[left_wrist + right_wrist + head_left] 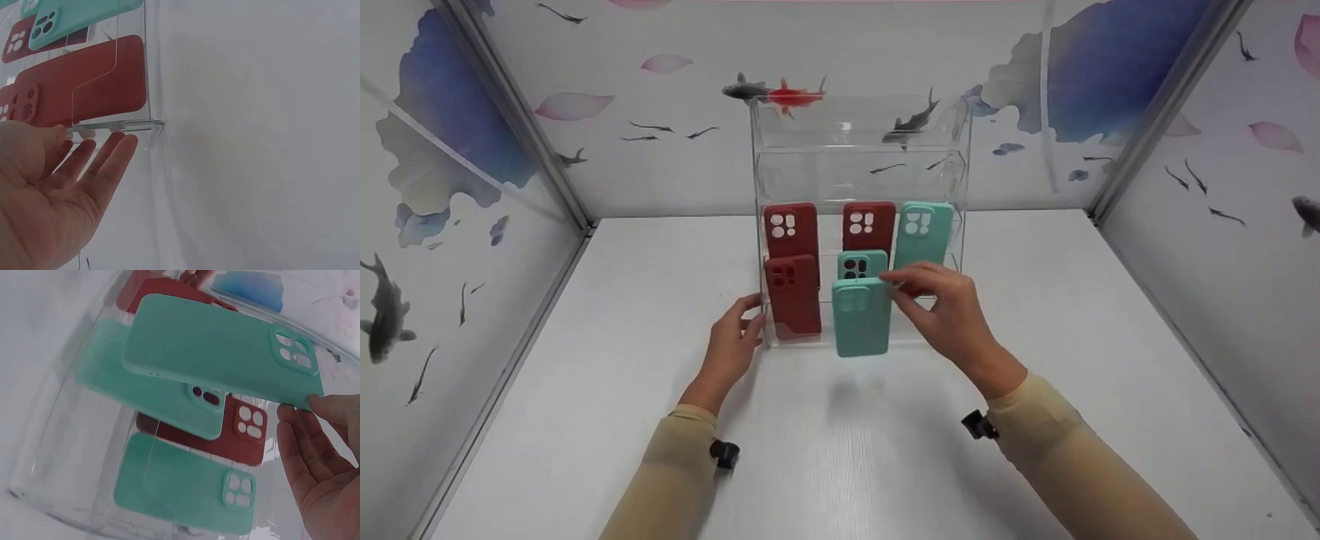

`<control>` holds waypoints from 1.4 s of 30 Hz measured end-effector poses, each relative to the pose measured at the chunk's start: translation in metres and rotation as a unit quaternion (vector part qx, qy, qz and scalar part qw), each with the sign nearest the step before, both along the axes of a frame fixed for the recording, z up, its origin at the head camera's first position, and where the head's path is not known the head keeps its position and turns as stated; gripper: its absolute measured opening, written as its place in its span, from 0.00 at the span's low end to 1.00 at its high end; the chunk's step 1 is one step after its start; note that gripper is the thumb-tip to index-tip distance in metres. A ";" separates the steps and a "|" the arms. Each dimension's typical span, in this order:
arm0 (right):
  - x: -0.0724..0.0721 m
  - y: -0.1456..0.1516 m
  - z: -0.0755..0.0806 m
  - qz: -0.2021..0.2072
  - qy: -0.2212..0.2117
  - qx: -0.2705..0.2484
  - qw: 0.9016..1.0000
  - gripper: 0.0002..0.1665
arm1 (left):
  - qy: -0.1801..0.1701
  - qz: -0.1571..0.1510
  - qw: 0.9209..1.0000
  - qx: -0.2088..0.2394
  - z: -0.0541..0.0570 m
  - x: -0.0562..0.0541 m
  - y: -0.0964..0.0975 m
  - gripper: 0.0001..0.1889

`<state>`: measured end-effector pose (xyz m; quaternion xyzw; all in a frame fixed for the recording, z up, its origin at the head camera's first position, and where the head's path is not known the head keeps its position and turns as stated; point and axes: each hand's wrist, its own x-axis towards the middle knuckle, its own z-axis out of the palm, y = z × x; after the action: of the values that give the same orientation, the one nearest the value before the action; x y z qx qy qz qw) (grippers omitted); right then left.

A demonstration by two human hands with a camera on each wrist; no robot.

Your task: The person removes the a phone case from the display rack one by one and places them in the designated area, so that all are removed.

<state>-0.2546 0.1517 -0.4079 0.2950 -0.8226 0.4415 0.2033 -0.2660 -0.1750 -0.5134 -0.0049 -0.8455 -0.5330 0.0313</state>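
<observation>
My right hand point(949, 315) pinches a teal phone case point(861, 319) by its upper right corner, between thumb and fingers. The case hangs upright in front of the clear acrylic display stand point(859, 176), overlapping another teal case point(874, 259) behind it. In the right wrist view, the held case point(208, 346) shows its camera cutouts near the fingertips point(312, 402). At the stand's lower left, my left hand point(731, 337) touches the side edge with fingers extended. The left wrist view shows this hand point(67, 185) beside a red case point(90, 81).
On the stand's tiers, a front red case point(795, 300) stands below another red one point(802, 229). Farther right are a red case point(881, 236) and a teal case point(934, 236). The white table point(645, 270) is enclosed by printed panels point(660, 165) with metal corner posts.
</observation>
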 end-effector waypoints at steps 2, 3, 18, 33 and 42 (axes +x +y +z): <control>0.004 -0.008 -0.005 0.017 -0.030 -0.011 0.999 0.14 | -0.001 0.001 1.000 0.000 0.000 -0.001 -0.001 0.22; 0.006 -0.012 -0.007 0.027 -0.047 -0.017 0.998 0.14 | -0.001 0.000 1.000 -0.001 0.001 -0.001 -0.001 0.22; 0.014 -0.061 -0.049 0.091 -0.298 -0.037 0.950 0.12 | 0.005 0.011 1.000 -0.015 -0.001 0.002 0.002 0.23; -0.015 -0.086 -0.079 0.098 -0.371 0.006 0.923 0.14 | 0.016 0.005 1.000 -0.015 -0.002 0.002 0.002 0.23; -0.024 -0.097 -0.097 0.075 -0.388 0.017 0.918 0.15 | 0.016 0.007 1.000 -0.011 -0.003 0.002 0.001 0.22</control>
<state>-0.2783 0.0550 -0.5051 0.1648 -0.8199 0.5210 -0.1710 -0.2641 -0.1739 -0.5159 -0.0078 -0.8508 -0.5232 0.0483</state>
